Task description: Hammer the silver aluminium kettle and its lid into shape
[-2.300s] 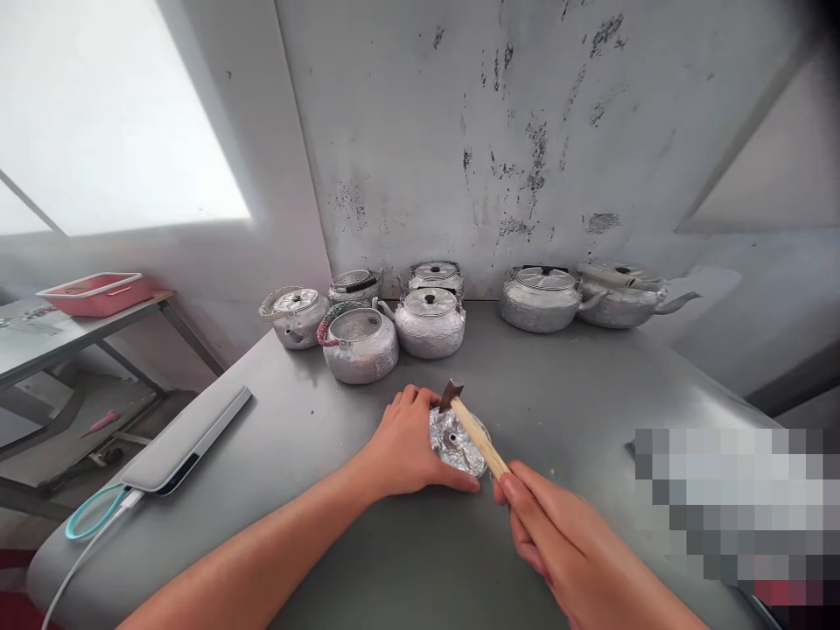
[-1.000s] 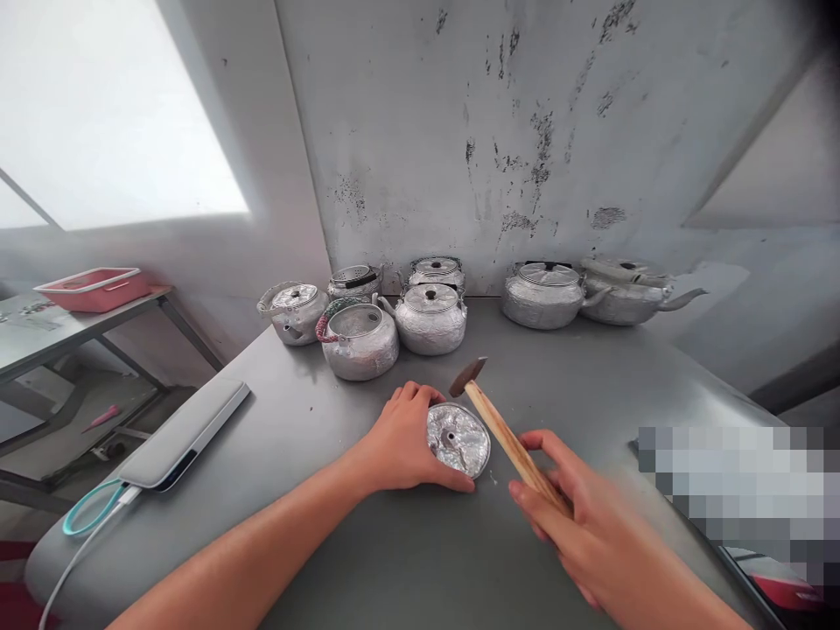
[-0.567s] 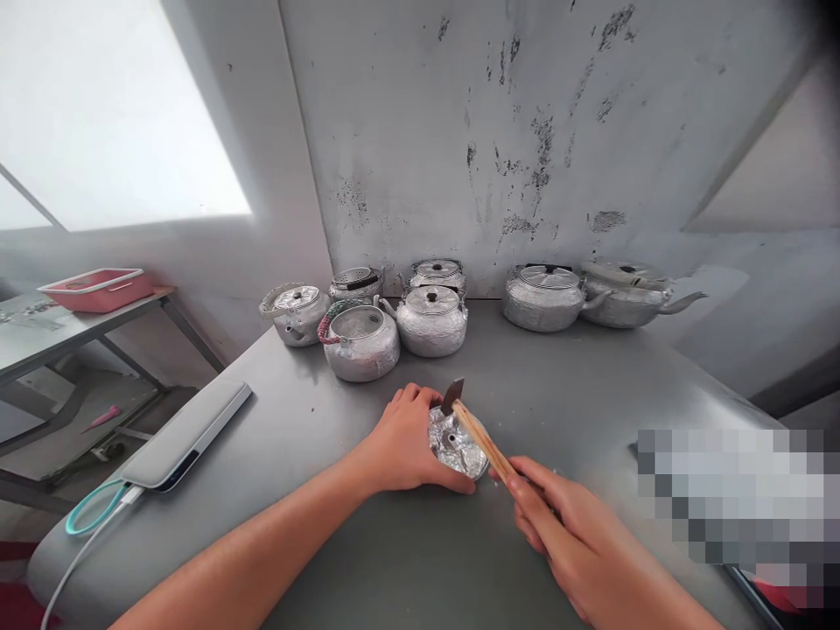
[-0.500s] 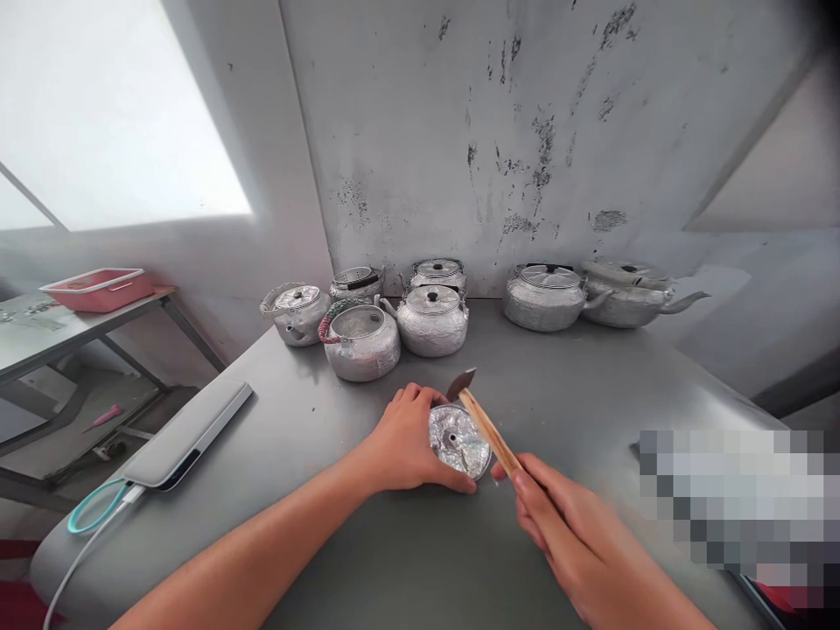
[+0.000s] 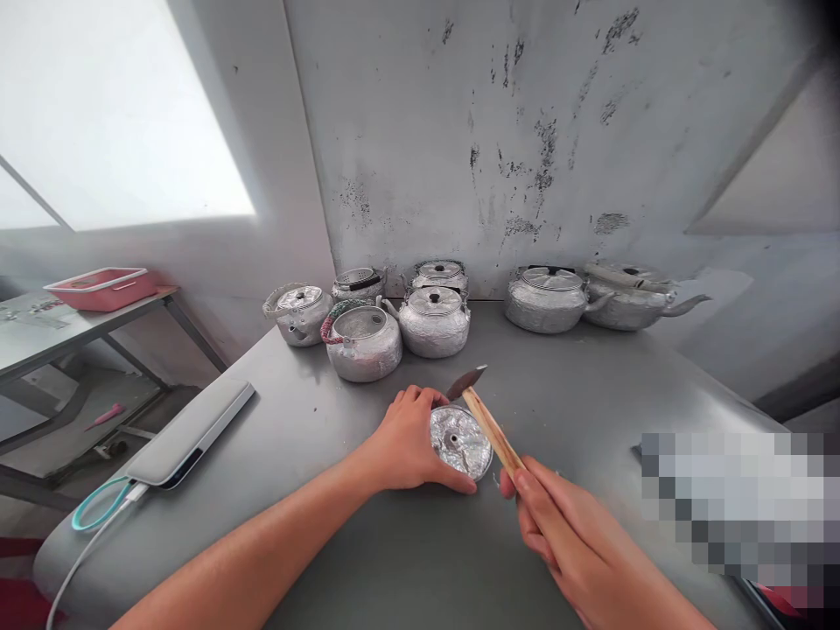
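A round silvery kettle lid [image 5: 460,441] with a small hole in its middle lies on the grey metal table [image 5: 367,560]. My left hand [image 5: 407,442] cups its left edge and pins it down. In my right hand [image 5: 564,534] is a small hammer [image 5: 489,420] with a wooden handle, gripped near the handle's end. Its dark metal head is raised a little above the lid's far edge.
Several aluminium kettles [image 5: 433,319] stand in a row along the stained wall; one of them [image 5: 363,341] has no lid. A grey flat device [image 5: 190,433] with a teal cable lies at the left edge. A pink tray [image 5: 101,289] sits on a side table. A blurred patch covers the right corner.
The hammer head has come down onto the lid and gone back up more than once; now it is lifted off the lid again. My left hand has stayed on the lid.
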### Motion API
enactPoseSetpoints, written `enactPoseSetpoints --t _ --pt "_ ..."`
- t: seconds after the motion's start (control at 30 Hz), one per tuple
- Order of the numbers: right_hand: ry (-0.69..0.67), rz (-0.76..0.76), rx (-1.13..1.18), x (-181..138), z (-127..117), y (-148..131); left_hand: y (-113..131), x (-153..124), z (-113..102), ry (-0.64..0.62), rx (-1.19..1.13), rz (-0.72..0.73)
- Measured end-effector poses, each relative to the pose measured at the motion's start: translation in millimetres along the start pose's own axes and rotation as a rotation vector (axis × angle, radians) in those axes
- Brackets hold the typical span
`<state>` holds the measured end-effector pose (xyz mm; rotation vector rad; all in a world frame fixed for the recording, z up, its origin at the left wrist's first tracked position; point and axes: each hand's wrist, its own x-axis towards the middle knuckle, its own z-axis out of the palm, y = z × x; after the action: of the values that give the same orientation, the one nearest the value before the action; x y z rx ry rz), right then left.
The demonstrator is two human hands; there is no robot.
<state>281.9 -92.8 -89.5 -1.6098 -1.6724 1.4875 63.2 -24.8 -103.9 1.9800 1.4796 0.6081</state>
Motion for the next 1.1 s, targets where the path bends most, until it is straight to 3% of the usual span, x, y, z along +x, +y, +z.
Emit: enactPoseSetpoints --t 0.1,0.47,0.83,1.1 --pt "-0.014 0.066 0.016 -1.8 -0.6 -4.8 0.4 0.0 -0.4 -0.007 0.003 0.0" --pt "0.011 0.058 0.016 6.8 0.4 7.8 1.6 -0.6 -0.3 -0.014 0.022 -0.009" --pt "-0.008 0.024 -0.004 -3.0 -4.2 -16.8 2.0 -2.0 -2.0 -0.008 0.003 -0.005" --pt "0.053 0.022 -0.084 -1.4 -6.8 -12.9 2.3 -3.1 -2.4 0.023 0.008 0.041"
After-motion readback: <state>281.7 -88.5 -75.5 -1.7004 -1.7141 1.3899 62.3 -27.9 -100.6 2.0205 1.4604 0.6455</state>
